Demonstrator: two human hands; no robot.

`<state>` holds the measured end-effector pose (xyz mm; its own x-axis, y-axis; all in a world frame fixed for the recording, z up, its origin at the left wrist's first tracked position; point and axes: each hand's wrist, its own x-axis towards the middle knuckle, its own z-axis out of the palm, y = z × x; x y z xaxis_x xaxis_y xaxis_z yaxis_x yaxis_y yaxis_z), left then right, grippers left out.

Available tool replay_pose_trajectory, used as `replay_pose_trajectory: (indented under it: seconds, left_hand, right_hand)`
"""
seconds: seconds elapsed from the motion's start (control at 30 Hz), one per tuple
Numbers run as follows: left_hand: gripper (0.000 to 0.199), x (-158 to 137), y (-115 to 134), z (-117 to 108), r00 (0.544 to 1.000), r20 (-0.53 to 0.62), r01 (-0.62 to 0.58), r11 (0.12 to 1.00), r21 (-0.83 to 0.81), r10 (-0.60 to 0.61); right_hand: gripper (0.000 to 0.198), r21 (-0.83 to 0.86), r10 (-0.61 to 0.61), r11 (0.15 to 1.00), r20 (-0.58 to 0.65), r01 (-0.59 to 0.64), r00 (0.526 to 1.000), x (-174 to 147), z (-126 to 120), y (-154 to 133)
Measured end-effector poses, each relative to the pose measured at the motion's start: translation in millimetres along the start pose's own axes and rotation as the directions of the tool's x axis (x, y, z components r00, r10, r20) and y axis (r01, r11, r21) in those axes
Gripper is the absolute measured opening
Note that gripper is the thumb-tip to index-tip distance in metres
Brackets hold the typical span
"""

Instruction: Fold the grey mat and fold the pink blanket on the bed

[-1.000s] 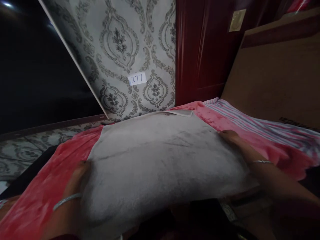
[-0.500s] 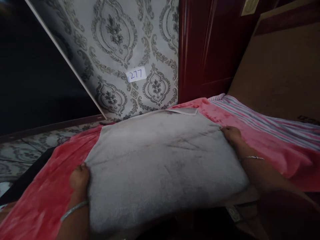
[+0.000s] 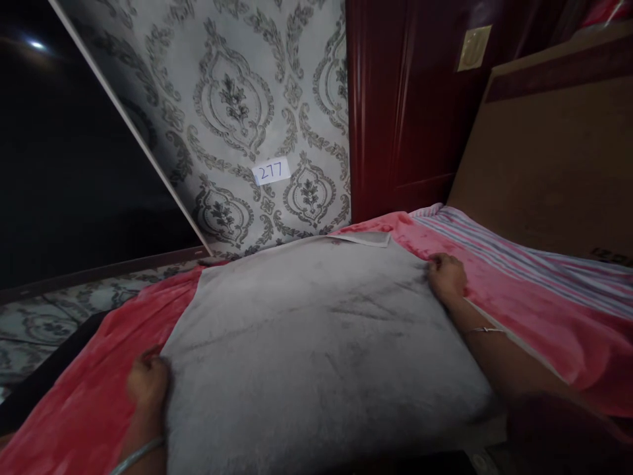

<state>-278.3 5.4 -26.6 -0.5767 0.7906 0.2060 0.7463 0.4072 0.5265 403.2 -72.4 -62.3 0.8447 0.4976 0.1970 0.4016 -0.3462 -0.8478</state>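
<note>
A grey plush cloth point(image 3: 316, 349) lies spread in front of me, with faint creases across it and one far corner flap point(image 3: 368, 238) folded over. My left hand point(image 3: 148, 379) is at its left edge, fingers curled in against the fabric. At the right edge, farther from me, my right hand point(image 3: 448, 277) has its fingers bent round the cloth's border. Both hands look closed on the edges, though the fingertips are partly hidden. The cloth's near edge is dark and hard to make out.
Red-pink plush bedding point(image 3: 99, 369) lies under the cloth, with a striped fabric point(image 3: 499, 241) at right. A large cardboard box point(image 3: 548, 152) leans behind it. A dark screen-like panel point(image 3: 89, 145) stands left, a patterned wall point(image 3: 237, 132) with a "277" label point(image 3: 271, 171) and a red door point(image 3: 400, 105) ahead.
The view has tilted up, so the scene sits lower. My right hand has shifted slightly in along the right edge, and a pale strip now shows beside that forearm. My left hand stays at its edge.
</note>
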Motion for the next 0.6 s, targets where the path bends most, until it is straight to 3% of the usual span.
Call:
replay_pose_trajectory:
  seconds: [0.07,0.13,0.3,0.4,0.47,0.6]
  left_hand:
    - [0.051,2,1,0,1.0,0.005,0.013,0.999,0.038,-0.013]
    - [0.05,4,1,1,1.0,-0.001,0.019,0.998,0.063,-0.019]
    - [0.051,6,-3,1,1.0,0.001,-0.014,0.996,0.084,0.014]
    - [0.054,5,-5,0,1.0,0.004,-0.027,0.994,0.11,0.027]
    - [0.057,3,-6,0,1.0,0.009,-0.026,0.993,0.114,0.025]
    - [0.054,4,-5,0,1.0,0.005,-0.013,0.996,0.091,0.013]
  right_hand:
    - [0.017,0.213,0.007,0.977,0.119,-0.032,0.993,4,10,-12]
    - [0.01,0.333,0.068,0.929,0.27,-0.159,0.961,11,28,-26]
    - [0.014,0.382,0.216,0.82,0.481,-0.425,0.85,41,80,-54]
    - [0.013,0.422,0.227,0.759,0.542,-0.495,0.809,61,94,-69]
    - [0.016,0.487,0.184,0.725,0.546,-0.488,0.818,72,97,-75]
    - [0.027,0.639,0.134,0.665,0.408,-0.387,0.903,76,103,-74]
